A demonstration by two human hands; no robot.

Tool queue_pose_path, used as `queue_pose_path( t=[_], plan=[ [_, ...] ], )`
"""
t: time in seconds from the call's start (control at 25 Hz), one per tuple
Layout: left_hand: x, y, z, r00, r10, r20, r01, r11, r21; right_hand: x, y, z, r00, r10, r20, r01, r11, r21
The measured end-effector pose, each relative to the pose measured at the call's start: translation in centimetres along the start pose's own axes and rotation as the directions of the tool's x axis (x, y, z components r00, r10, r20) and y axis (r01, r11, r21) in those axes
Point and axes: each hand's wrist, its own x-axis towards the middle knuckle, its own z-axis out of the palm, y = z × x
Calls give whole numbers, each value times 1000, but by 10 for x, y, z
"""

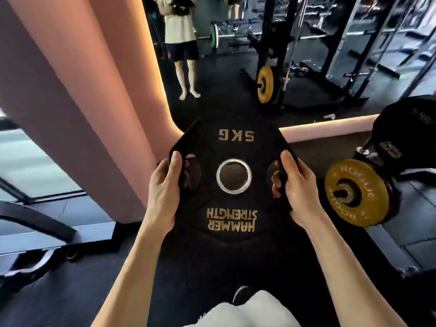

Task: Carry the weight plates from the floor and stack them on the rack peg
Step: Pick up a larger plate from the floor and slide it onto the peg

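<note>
Head view: a black weight plate [232,178], marked 5KG with gold lettering that reads upside down from here, is held off the dark floor [212,267] in front of the person, its face turned up toward the camera and its steel-ringed centre hole [234,176] showing floor through it. The left hand [162,185] grasps the plate's left rim, thumb on top and fingers curled through the left grip slot; the right hand [297,185] grasps the right rim the same way.

The rack peg [342,193] lies to the plate's right, nearer the right hand, and already carries a yellow plate [356,193] with larger black plates [401,128] behind it (how much bare peg is left cannot be told). The peg's tip points roughly toward the plate, so my judgement is that the plate must be tipped upright, hole facing the peg end, and then slid along that axis.

To the plate's left stands a pink pillar [77,102], close by. Beyond the plate a wall mirror [236,67] closes that side off. The open room lies between the plate and the peg.
</note>
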Motion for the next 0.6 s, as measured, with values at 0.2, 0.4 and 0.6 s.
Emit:
queue_pose_path(
  t=[0.2,0.4,0.6],
  plan=[
    [116,-4,41,983,-36,180,32,999,28,87,-4,16,982,-38,-185,44,999,31],
    [228,-8,110,950,-24,311,5,998,60,177,-18,12,938,-77,-338,109,991,76],
    [312,-15,185,878,-10,478,-17,999,52,238,-44,-8,840,-138,-525,133,990,-48]
  ],
)
